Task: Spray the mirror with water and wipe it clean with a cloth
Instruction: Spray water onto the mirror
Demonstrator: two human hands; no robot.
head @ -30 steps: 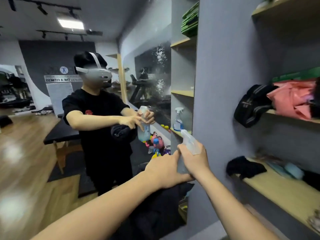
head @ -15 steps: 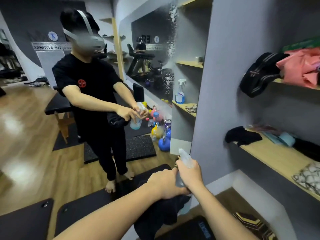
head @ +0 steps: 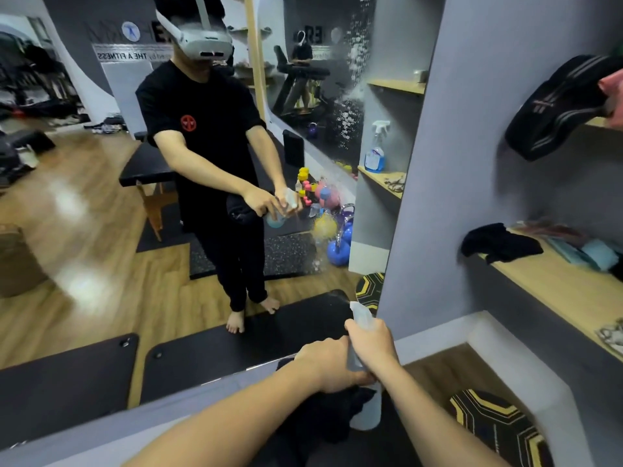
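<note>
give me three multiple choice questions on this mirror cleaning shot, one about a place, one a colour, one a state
1. Where is the spray bottle?
A. on the wooden shelf
B. in the right hand, nozzle toward the mirror
C. on the floor

2. What colour is the cloth hanging under the hands?
A. black
B. white
C. yellow

3. What state is the mirror in near its right edge?
A. cracked
B. covered with paper
C. speckled with spray droplets

Answers:
1 B, the right hand grips its neck.
2 A, dark fabric hangs under the left hand.
3 C, droplets blur the reflection there.
</note>
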